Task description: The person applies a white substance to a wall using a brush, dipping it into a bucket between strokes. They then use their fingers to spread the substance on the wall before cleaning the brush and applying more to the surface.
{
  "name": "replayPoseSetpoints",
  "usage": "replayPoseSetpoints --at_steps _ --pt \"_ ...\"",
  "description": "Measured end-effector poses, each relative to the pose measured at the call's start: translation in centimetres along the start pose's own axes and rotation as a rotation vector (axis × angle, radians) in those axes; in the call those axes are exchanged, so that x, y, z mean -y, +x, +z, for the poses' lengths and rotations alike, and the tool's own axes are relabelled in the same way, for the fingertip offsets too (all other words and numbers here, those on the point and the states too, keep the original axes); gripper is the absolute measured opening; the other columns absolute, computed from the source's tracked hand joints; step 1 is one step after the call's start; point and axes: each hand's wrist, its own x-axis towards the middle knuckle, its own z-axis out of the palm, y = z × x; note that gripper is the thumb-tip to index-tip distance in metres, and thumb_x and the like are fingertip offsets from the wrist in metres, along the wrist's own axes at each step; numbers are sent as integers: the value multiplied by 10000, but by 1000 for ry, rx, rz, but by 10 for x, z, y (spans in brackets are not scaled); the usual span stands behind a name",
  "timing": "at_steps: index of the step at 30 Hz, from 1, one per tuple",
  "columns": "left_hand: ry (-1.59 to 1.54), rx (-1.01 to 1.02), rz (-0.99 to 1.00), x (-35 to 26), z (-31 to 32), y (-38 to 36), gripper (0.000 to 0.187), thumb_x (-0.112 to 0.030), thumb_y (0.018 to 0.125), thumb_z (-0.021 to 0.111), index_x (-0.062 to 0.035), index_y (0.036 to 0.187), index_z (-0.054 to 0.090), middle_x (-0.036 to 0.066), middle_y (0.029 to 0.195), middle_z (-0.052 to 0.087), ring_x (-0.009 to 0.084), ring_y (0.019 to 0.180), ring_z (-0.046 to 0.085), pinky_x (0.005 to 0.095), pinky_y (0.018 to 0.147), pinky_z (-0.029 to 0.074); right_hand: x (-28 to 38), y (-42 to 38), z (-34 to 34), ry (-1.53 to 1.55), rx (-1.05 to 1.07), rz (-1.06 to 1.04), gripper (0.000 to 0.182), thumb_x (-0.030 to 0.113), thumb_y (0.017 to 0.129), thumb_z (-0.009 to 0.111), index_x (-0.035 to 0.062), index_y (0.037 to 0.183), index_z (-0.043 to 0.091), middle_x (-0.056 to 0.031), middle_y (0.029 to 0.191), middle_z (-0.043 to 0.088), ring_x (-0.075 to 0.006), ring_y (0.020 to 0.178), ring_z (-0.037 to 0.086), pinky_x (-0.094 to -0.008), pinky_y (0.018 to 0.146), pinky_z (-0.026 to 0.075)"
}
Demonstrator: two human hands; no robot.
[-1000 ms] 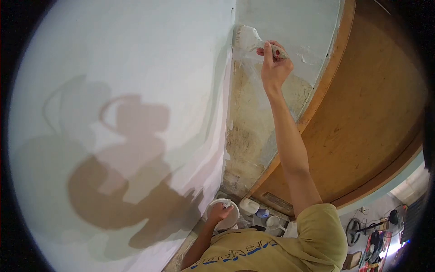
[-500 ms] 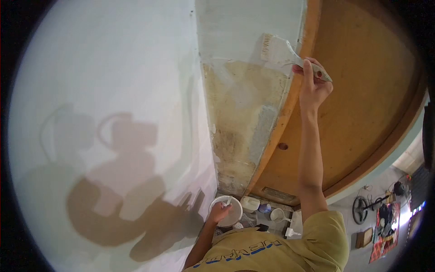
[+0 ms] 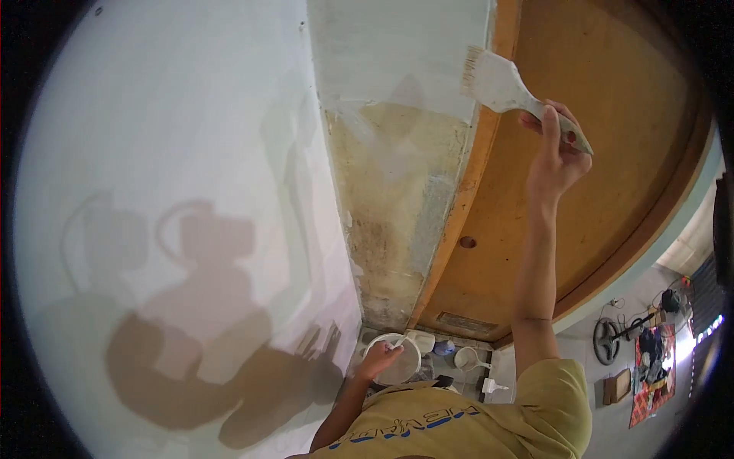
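My right hand (image 3: 560, 157) is raised at arm's length, its fingers wrapped round the handle of a wide flat paintbrush (image 3: 501, 83). White paint coats the brush, and its bristles point left, in front of the orange door frame and beside the pale painted wall strip (image 3: 394, 53). Below that paint is a bare, stained yellowish patch (image 3: 386, 199). Low down, my left hand (image 3: 378, 359) is closed on a slim white stick-like thing (image 3: 397, 342), over a round white bucket (image 3: 405, 367). What kind of thing it is, I cannot make out.
An orange-brown wooden door (image 3: 596, 138) stands right of the strip, and a white wall (image 3: 191, 115) with my shadow on the left. On the floor are a white dipper (image 3: 466, 358) and another white brush (image 3: 493, 385). Farther right lies a red patterned cloth (image 3: 650, 394).
The paintbrush has moved right, off the wall strip to in front of the door frame. My view has shifted slightly; my left hand stays over the bucket.
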Motion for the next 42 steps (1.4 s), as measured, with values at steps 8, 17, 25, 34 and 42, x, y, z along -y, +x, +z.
replayPoseSetpoints --at_steps 8,17,25,34,42 --pt "50 -78 -41 21 -12 -11 504 -464 762 694 23 668 601 131 572 557 242 544 559 397 520 406 -25 -37 116 336 163 154 155 55 889 628 -96 919 645 -102 841 659 -176 691 667 -274 648 552" --pt "-45 -182 -33 54 -15 -18 517 -463 767 696 38 678 602 162 568 579 257 534 581 421 526 421 -59 -57 192 341 183 168 161 69 887 627 -88 878 659 -72 781 662 -144 670 656 -252 638 539" --pt "-1 -270 -89 56 -21 -11 551 -493 776 674 45 687 599 186 609 599 330 604 615 454 553 430 -64 -54 152 250 150 199 155 68 886 633 -81 919 659 -73 777 660 -146 680 667 -246 625 529" --pt "66 -127 -28 28 -16 0 558 -505 780 665 33 652 590 143 566 576 264 552 583 427 520 408 -44 -21 16 73 -15 94 173 75 893 633 -85 955 651 -98 792 678 -163 697 679 -265 671 548" --pt "66 16 -105 23 -6 6 564 -513 773 662 40 685 590 174 625 596 284 622 621 419 576 446 -9 -23 0 9 -37 24 166 58 900 609 -91 968 643 -135 815 684 -185 689 680 -289 660 566"
